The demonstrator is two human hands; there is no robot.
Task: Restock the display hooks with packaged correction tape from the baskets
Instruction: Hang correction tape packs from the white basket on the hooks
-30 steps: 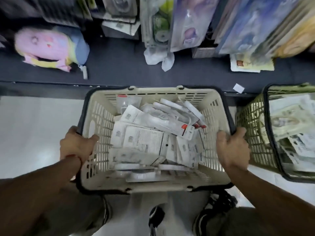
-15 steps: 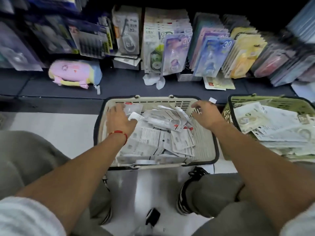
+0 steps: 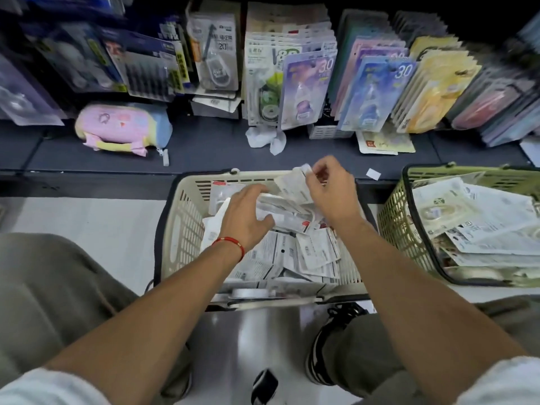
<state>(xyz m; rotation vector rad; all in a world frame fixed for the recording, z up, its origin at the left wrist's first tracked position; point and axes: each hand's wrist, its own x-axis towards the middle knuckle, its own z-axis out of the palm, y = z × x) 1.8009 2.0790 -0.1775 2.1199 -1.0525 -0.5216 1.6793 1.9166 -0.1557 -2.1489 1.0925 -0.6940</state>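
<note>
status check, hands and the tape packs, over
Right hand pinching a tape pack above the beige basket. Left hand resting on the pile. Hooks not yet restocked. Nothing blocking.

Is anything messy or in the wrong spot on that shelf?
Yes. A pastel plush pencil case lies on its side on the dark shelf, not hung. A crumpled white wrapper sits below the hanging packs, a yellow card pack lies flat, and a small white paper scrap lies loose near the shelf edge.
</note>
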